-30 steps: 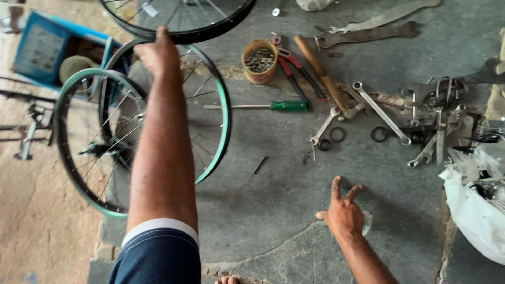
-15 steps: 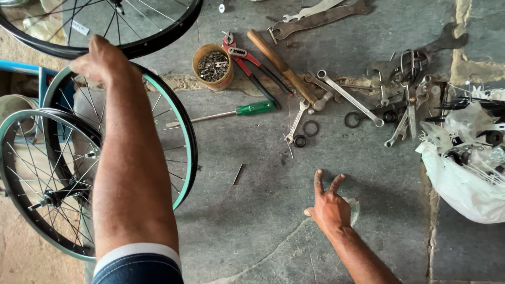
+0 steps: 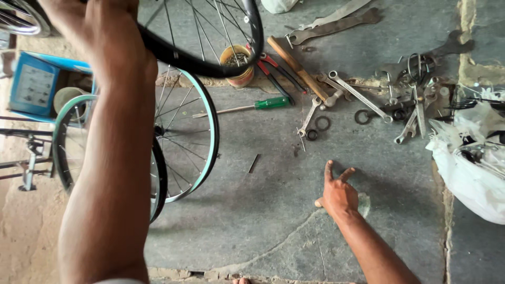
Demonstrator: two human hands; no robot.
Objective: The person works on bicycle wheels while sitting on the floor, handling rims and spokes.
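Roughly, per the head view:

- Left hand (image 3: pixel 113 39) is raised at top left, fingers curled around the tyre of the black-rimmed wheel (image 3: pixel 226 63), which hangs above the stone floor (image 3: pixel 252 210).
- Right hand (image 3: pixel 339 194) lies open, fingers spread, flat on the floor, holding nothing.
- Wheel likely light for its size and stiff at the rim; thin spokes bend easily, so they make poor grip points.
- Best hold: rim or tyre, rubber gives friction; one-handed it probably swings.
- Teal-rimmed wheels (image 3: pixel 194 137) lie just below it; green-handled screwdriver (image 3: pixel 271 102), spanners (image 3: pixel 357 97) and a tin of small parts (image 3: pixel 236 63) are near.
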